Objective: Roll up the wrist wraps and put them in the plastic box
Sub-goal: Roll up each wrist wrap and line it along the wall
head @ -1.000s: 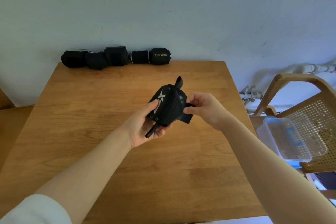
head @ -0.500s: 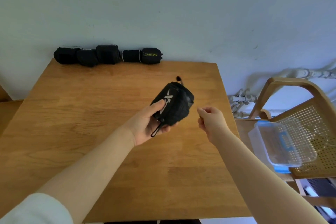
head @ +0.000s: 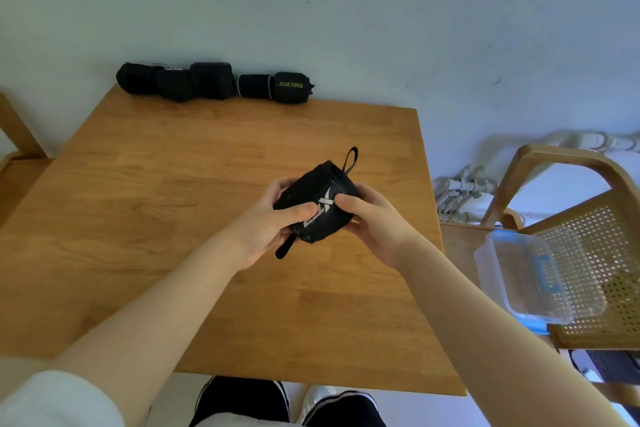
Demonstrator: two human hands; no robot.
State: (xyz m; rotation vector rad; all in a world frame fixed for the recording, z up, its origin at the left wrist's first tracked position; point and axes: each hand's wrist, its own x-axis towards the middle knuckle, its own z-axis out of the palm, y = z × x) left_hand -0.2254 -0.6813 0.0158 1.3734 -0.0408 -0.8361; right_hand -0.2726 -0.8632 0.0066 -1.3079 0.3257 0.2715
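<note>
Wrist wrap (head: 317, 206), rolled, held above mid-bench (head: 173, 184) between both hands: left hand (head: 266, 225) grips its near-left side, thumb across the logo; right hand (head: 372, 222) clamps the right end. Likely soft, light, springy fabric, so it probably unrolls if released. Best hold: squeeze across the roll over the loose flap. Plastic box (head: 540, 274) sits on chair (head: 588, 253) to the right. More rolled wraps (head: 211, 81) line the far edge.

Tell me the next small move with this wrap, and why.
Probably carry the wrap right to the box on the chair. It looks fully rolled, both the left hand and right hand grip it above the table, and the box looks empty.
</note>
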